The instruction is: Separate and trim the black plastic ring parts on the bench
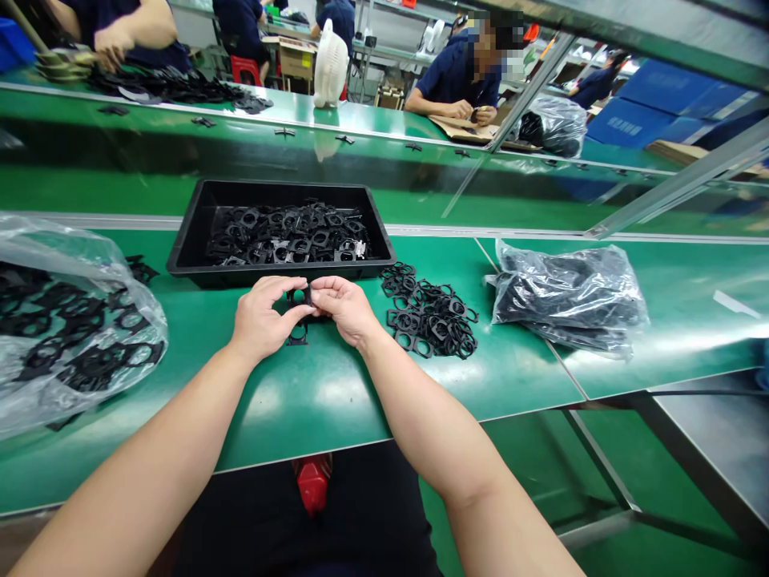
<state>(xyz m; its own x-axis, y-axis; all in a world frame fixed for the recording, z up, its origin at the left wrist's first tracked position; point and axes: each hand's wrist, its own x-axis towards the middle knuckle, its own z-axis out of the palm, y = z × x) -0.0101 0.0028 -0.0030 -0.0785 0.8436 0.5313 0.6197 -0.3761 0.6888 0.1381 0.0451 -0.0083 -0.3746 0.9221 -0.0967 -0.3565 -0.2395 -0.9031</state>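
Between my two hands is a small black ring-shaped part [299, 296], just in front of the black tray. My left hand [264, 319] pinches its left side with thumb and forefinger. On its right side the fingertips of my right hand [344, 308] are closed. Another black part [297, 335] lies on the green table right below my hands. The black tray [279, 276] holds many similar black parts. To the right of my right hand sits a loose pile of black ring parts [436, 316].
An open clear bag [84, 328] of black parts fills the left side. A closed plastic bag [568, 296] lies on the right. Behind the tray runs a green belt [420, 192] carrying small black pieces. Across it, people work at another table, with a white fan-like object [330, 68].
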